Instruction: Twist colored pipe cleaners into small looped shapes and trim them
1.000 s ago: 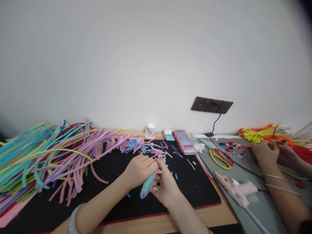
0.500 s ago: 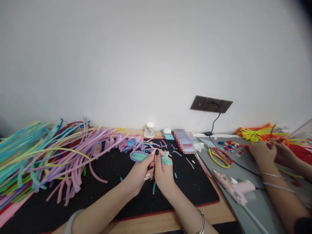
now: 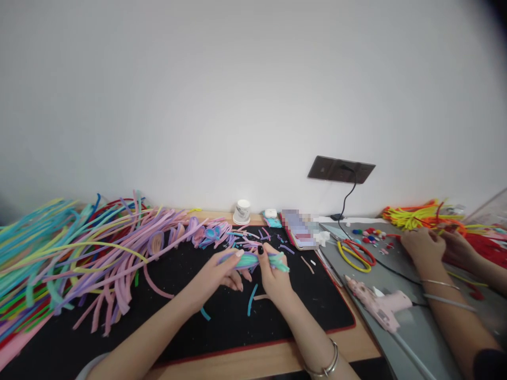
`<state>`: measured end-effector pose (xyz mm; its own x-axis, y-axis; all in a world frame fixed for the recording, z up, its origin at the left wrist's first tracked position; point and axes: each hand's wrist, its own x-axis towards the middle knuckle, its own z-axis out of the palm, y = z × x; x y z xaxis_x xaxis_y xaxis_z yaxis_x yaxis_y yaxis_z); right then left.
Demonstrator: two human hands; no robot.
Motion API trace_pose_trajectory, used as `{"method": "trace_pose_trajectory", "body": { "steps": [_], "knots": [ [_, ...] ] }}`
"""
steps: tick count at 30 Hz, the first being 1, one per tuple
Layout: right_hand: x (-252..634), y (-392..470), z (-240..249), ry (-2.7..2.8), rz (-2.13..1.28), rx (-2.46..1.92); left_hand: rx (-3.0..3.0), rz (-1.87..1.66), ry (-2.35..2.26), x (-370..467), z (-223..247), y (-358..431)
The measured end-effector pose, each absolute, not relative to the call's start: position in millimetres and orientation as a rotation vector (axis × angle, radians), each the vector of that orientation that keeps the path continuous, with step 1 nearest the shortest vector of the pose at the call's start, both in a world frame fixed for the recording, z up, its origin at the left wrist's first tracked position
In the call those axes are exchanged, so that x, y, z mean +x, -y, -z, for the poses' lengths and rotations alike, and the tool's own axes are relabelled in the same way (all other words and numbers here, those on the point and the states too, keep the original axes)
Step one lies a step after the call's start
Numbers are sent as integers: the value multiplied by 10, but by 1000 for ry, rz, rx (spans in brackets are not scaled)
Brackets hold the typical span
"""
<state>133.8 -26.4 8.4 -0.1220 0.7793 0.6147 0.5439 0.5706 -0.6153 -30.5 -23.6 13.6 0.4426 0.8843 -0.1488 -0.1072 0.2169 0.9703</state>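
Between my two hands is a bundle of bent pipe cleaners (image 3: pixel 250 260), mint green in the middle with purple along the outside. My left hand (image 3: pixel 222 270) pinches its left end between thumb and fingers. At the other end my right hand (image 3: pixel 273 274) grips it, thumb on top, and mint tips poke out past the fingers. Below the hands, short blue pipe cleaner pieces (image 3: pixel 252 300) lie on the black mat (image 3: pixel 309 311). Just beyond the hands are more small pink, purple and blue cuttings (image 3: pixel 245 240).
Long colourful pipe cleaners (image 3: pixel 99 253) heap on the left. A paper cup (image 3: pixel 242 212) and a phone (image 3: pixel 299 230) stand behind. On the right are scissors (image 3: pixel 355 257), a pink glue gun (image 3: pixel 378 303) with a cord, pom-poms (image 3: pixel 370 235), and another person's hands (image 3: pixel 425 245) working.
My left hand has slid left along the bundle, apart from my right hand, and now pinches its left end. My right hand has shifted slightly right and down, still gripping.
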Motion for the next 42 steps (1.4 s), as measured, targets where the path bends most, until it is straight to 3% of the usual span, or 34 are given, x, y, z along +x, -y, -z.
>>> {"method": "trace_pose_trajectory", "body": {
  "steps": [4, 10, 35, 42],
  "knots": [
    [1437, 216, -96, 1806, -356, -1124, 1484, -862, -969, -540, -225, 136],
    [1422, 192, -97, 1868, -422, -1112, 1775, -638, -952, -513, -241, 151],
    [1405, 179, -9, 1875, -453, -1127, 1449, -561, -875, -451, -58, 170],
    [1342, 172, -26, 1982, -646, -1115, 1463, -535, -762, -374, -68, 160]
  ]
}}
